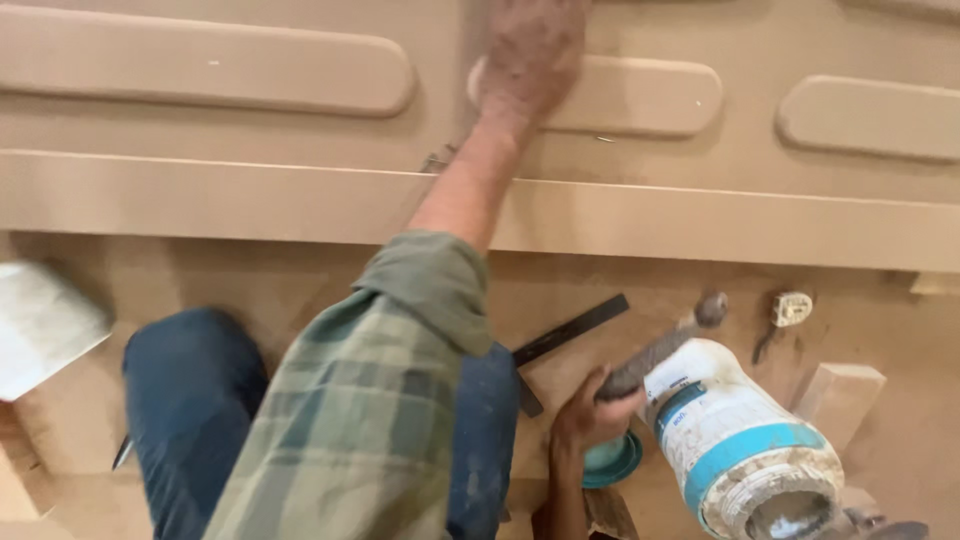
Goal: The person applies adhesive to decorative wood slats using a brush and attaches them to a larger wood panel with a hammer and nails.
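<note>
Brush (655,350) gripped in the right hand (588,418), beside the glue jar (745,445).
Left hand (530,55) lies flat, fingers spread, on the raised panel strip (640,95) above the jar; press steadily.

green plaid sleeve (370,400), white jug (745,440) (teal-banded)

Brown board floor (300,290), glue jar (745,440), square ruler (570,330)

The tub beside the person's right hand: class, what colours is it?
The tub is white with a turquoise band, seen best in the head view.
</note>
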